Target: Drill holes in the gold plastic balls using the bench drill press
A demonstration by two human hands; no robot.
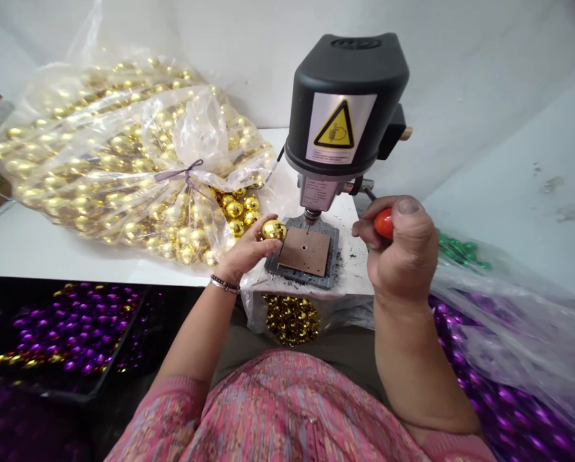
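Note:
A small black bench drill (348, 109) stands on the white table (27, 247), its bit above a brown plate (304, 251) on the grey base. My left hand (244, 253) pinches a shiny gold ball (273, 230) at the left edge of that plate, just left of the bit. My right hand (403, 247) is closed round the red knob (384, 222) of the drill's lever, thumb on top.
A big clear bag of gold balls (119, 154) lies open on the table to the left. A bag of gold balls (290, 317) hangs below the table edge. Purple balls fill a tray (70, 327) at lower left and a bag (504, 391) at right; green ones (461, 250) lie behind.

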